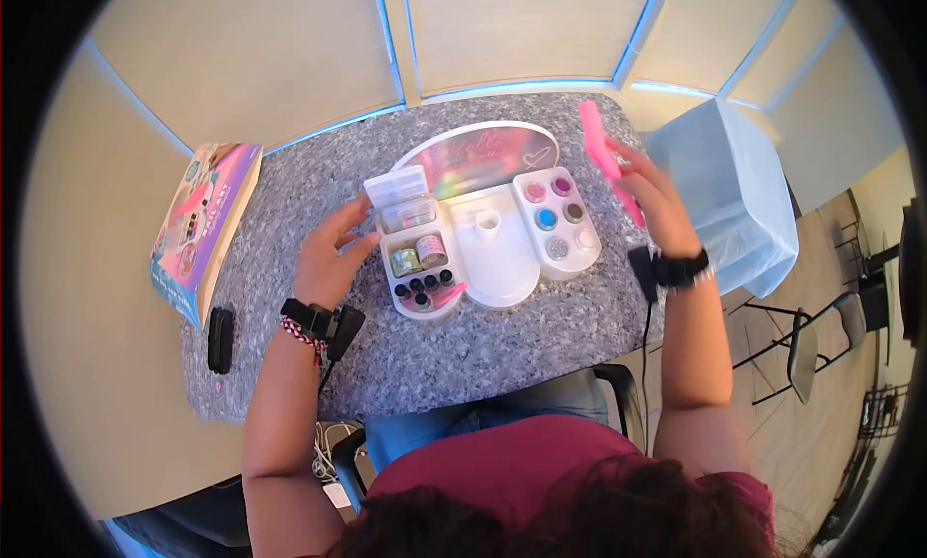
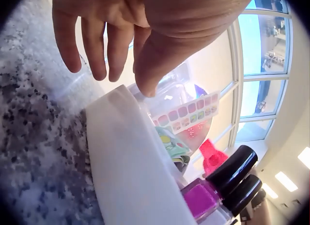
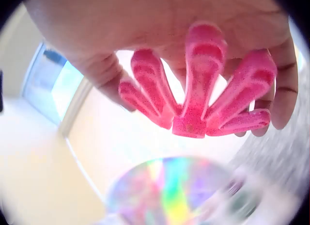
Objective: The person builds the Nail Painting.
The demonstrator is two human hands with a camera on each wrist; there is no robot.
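My right hand [image 1: 660, 201] grips a pink plastic piece [image 3: 201, 79] with several rounded prongs spreading like a fan, raised beside the back right of the white nail-art station [image 1: 507, 273]. At the station's left side, my left hand [image 1: 326, 261] reaches with fingers extended and holds nothing. Its thumb lies close over the clear lidded box [image 1: 398, 186] in the left tray. That tray also carries decorated rolls [image 1: 431, 250], black-capped polish bottles [image 2: 201, 198] and a pink tool [image 1: 450, 294]. Glitter pots [image 1: 547, 219] fill the right tray. A shiny holographic panel [image 1: 483, 162] stands behind.
A colourful nail-art box [image 1: 203, 230] stands at the table's left, with a black case [image 1: 221, 341] in front of it. Beyond the right edge is a blue-covered object [image 1: 719, 196]. Folding chairs [image 1: 803, 357] stand farther right. The speckled table [image 1: 502, 365] has a curved front edge.
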